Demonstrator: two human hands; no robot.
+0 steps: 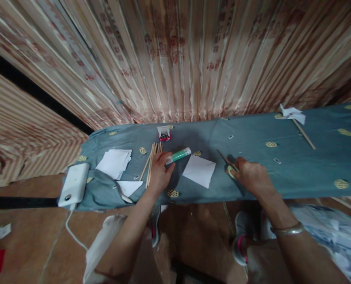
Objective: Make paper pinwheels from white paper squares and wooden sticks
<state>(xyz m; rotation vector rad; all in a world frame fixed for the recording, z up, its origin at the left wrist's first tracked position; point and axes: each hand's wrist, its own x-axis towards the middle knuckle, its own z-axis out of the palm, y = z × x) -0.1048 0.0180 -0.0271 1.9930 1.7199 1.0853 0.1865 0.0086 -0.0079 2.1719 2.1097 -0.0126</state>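
My left hand (160,171) grips a green glue stick (179,155) with a white end, held over the cloth-covered table. Under and beside that hand lie several thin wooden sticks (149,165). A square of white paper (199,170), with lines running in from its corners, rests between my two hands. My right hand (250,173) is closed around the handles of a pair of scissors (231,167), whose blades point away to the upper left. Behind the left hand stands a small red and white open box (164,133) with dark bits in it.
At the left are a stack of white paper (114,162), a folded paper triangle (129,187) and a white power bank (74,184) with a cable. A paper pinwheel on a stick (293,115) lies at the far right. A pleated curtain (175,59) hangs behind the table.
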